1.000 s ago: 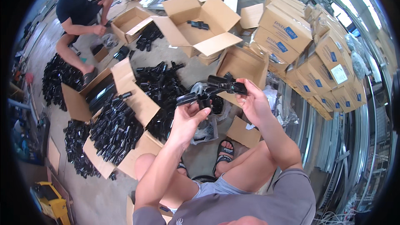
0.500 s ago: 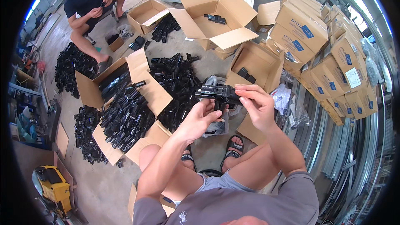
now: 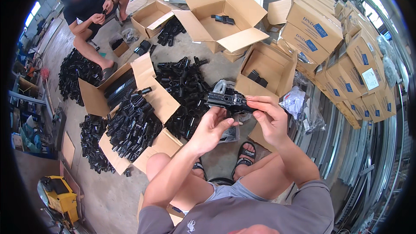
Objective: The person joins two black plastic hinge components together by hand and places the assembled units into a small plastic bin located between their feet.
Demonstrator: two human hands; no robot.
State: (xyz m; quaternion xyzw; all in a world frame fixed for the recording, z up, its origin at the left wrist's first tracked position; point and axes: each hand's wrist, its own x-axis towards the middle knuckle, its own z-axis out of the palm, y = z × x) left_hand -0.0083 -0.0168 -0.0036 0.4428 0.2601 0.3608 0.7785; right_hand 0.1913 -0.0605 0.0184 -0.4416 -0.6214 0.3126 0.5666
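A glossy black bracket-like part point(image 3: 226, 100) with a tube-shaped section is held up level above my knees. My left hand point(image 3: 213, 131) is closed on its underside, the thumb pointing to the right. My right hand point(image 3: 269, 119) pinches the part's right end between thumb and fingers. Behind and below it lies a clear plastic bag point(image 3: 232, 134), partly hidden by the part and my hands. A large heap of similar black parts point(image 3: 182, 78) is just left of my hands. Beyond my right hand, an open carton point(image 3: 277, 65) contains one black part point(image 3: 257, 78).
Farther off, another open carton point(image 3: 208, 17) has a black part inside. An overfilled carton point(image 3: 93, 97) spills black parts at left. A co-worker point(image 3: 89, 8) sits at far left handling a small piece. Stacked closed boxes point(image 3: 318, 24) and metal profiles point(image 3: 346, 160) line the right side.
The black part has turned slightly in my hands, showing more of its top side. My left fingers have shifted a little beneath it. The whole view has moved slightly.
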